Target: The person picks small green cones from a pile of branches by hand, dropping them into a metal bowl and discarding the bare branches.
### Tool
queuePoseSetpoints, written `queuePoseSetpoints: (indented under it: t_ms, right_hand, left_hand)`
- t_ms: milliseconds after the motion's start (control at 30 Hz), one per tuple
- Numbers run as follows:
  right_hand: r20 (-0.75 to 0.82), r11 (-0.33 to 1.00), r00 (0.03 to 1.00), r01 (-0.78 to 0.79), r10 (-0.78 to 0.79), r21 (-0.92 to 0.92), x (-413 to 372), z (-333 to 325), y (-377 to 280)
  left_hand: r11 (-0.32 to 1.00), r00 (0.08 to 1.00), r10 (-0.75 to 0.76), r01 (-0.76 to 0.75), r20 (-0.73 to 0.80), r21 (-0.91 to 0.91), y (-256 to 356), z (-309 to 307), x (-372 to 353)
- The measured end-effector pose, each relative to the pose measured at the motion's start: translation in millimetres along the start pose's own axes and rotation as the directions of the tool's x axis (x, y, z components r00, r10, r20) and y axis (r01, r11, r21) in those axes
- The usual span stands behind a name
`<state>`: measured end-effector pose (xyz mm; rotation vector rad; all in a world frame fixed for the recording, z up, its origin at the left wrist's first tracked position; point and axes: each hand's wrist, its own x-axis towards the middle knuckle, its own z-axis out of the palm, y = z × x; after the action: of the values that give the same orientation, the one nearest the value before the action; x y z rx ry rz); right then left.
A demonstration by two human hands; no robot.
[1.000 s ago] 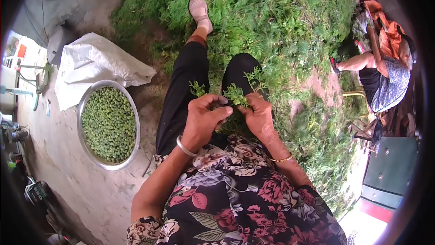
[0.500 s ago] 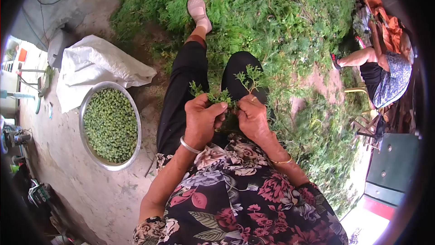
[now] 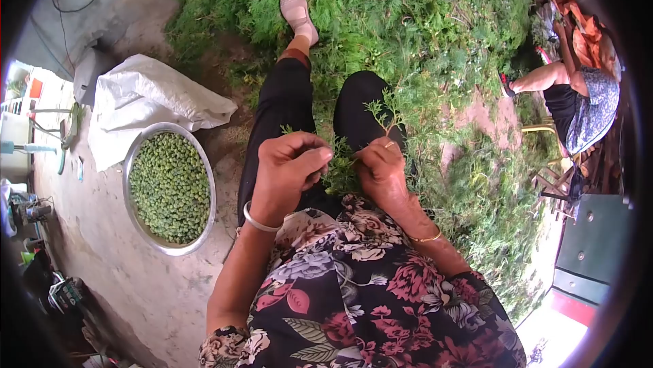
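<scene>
A green leafy sprig (image 3: 386, 115) sticks up from my right hand (image 3: 382, 169), whose fingers are pinched round its stem over my lap. My left hand (image 3: 291, 172) is a little to the left, its fingers curled and the thumb against them; whatever it may hold is hidden. More green leaves (image 3: 340, 167) show between the two hands, against my dark trousers. On the floor to my left, a round metal basin (image 3: 212, 198) holds many small green cones or berries (image 3: 170, 188).
A white sack (image 3: 153, 92) lies beyond the basin. Cut green branches (image 3: 422, 21) are heaped ahead and to the right. Another person (image 3: 590, 113) sits at the far right near an orange cloth (image 3: 578, 28). A dark green panel (image 3: 593, 239) stands at the lower right.
My left hand has moved slightly left and toward me, away from the leaves between the hands. My right hand keeps its sprig, which has tilted a little to the right.
</scene>
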<state>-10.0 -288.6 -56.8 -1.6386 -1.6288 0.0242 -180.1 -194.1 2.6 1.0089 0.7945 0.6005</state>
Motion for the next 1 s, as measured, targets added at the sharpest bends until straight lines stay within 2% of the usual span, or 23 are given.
queuePoseSetpoints:
  t_ms: [33,67,133,167,200,267,300,333,400,533,633,700,733,800,833,900,967,1000]
  right_hand:
    - [0.012,1.0,1.0,-0.006,0.006,-0.001,0.1,-0.1,-0.3]
    - [0.022,1.0,1.0,-0.013,0.013,-0.002,0.5,0.1,-0.9]
    - [0.016,0.999,0.999,-0.034,0.033,0.029,-0.5,2.8,1.4]
    - [0.017,0.997,0.998,-0.055,0.054,0.058,-1.1,3.4,3.0]
    - [0.012,0.997,0.998,-0.059,0.059,0.057,-1.3,3.4,3.8]
    - [0.025,0.99,0.991,-0.132,0.13,0.053,-2.2,4.7,4.7]
    - [0.027,0.99,0.991,-0.131,0.13,0.057,-1.9,4.7,3.8]
    - [0.033,0.986,0.988,-0.153,0.151,0.074,-0.6,3.9,2.2]
    - [0.042,0.982,0.986,-0.167,0.164,0.092,1.3,3.8,1.9]
    - [0.066,0.982,0.987,-0.156,0.15,0.104,2.0,5.6,4.1]
    - [0.067,0.985,0.988,-0.144,0.138,0.099,-0.2,4.9,3.9]
    - [0.061,0.984,0.988,-0.148,0.142,0.101,-0.1,3.4,3.1]
    - [0.064,0.979,0.986,-0.158,0.151,0.131,0.7,1.8,1.9]
    - [0.068,0.972,0.985,-0.168,0.159,0.162,0.0,0.2,2.2]
    - [0.071,0.979,0.986,-0.157,0.149,0.127,-1.7,-0.6,3.9]
    - [0.077,0.985,0.987,-0.146,0.139,0.092,-3.9,-2.9,4.5]
    - [0.053,0.945,0.963,-0.27,0.265,0.182,-4.0,-5.4,3.4]
    - [0.056,0.944,0.961,-0.275,0.27,0.184,-4.8,-4.4,3.2]
  left_hand:
    - [0.978,0.995,0.098,-0.101,0.025,0.184,-1.4,0.4,2.0]
    - [0.977,0.995,0.099,-0.102,0.027,0.189,-2.6,0.1,2.0]
    - [0.795,0.939,0.306,-0.342,0.157,0.501,-7.4,-0.2,-0.3]
    - [0.795,0.958,0.246,-0.285,0.145,0.535,-11.8,-2.1,-3.1]
    - [0.794,0.958,0.243,-0.286,0.152,0.536,-16.0,-0.4,-5.8]
    - [0.826,0.978,0.207,-0.163,-0.022,0.539,-25.5,3.7,-11.0]
    - [0.844,0.979,0.199,-0.143,-0.053,0.516,-35.8,2.0,-8.5]
    - [0.844,0.978,0.199,-0.141,-0.058,0.518,-42.8,1.8,-6.6]
    - [0.844,0.952,0.292,-0.209,-0.096,0.494,-50.4,6.4,-1.2]
    - [0.842,0.957,0.274,-0.189,-0.099,0.506,-57.1,12.1,11.2]
    - [0.879,0.97,0.207,-0.129,-0.124,0.46,-52.5,16.8,12.2]
    - [0.942,0.974,0.173,-0.12,-0.147,0.313,-53.0,14.8,12.0]
    - [0.943,0.975,0.172,-0.12,-0.144,0.311,-52.5,15.2,10.7]
    - [0.999,0.979,0.006,0.002,-0.205,0.038,-48.1,15.9,6.3]
    - [0.999,0.978,0.006,0.002,-0.206,0.037,-44.6,13.5,5.4]
    - [0.983,0.941,0.091,-0.138,-0.327,-0.123,-35.8,1.0,3.4]
    - [0.97,0.893,0.114,-0.194,-0.435,-0.144,-16.3,-23.7,-1.9]
    - [0.961,0.875,0.146,-0.237,-0.462,-0.145,-8.4,-40.5,-7.8]
